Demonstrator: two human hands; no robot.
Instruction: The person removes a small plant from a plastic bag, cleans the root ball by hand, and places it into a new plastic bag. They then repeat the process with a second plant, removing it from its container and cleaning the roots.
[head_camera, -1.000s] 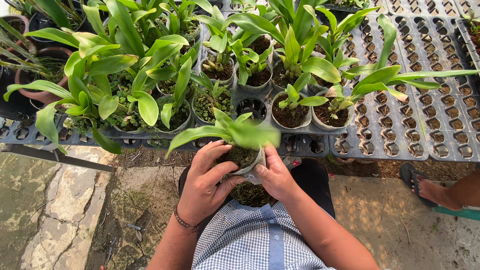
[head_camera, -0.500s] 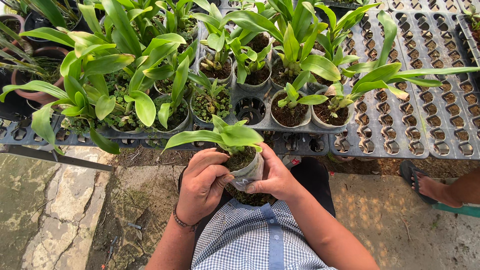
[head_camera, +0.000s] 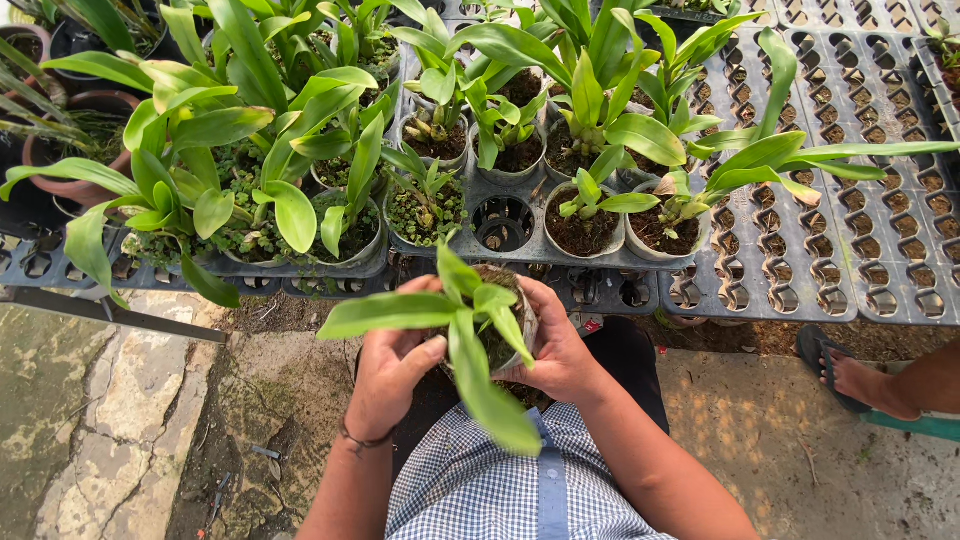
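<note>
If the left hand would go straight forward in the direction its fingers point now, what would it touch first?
The left hand already touches the small potted plant held between both hands. Continuing up and right, it would probably meet that pot first, then the grey tray beyond; depth is unclear.

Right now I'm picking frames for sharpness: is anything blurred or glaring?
Head view: the leaves of the held seedling are motion-blurred; the tray plants behind are sharp; daylight is soft and even, with no glare; the tray rows bow slightly toward the edges.

support: grey cell trays (head_camera: 800, 270) | on them: potted green plants (head_camera: 583, 222) | below: stone floor (head_camera: 130, 400)
</note>
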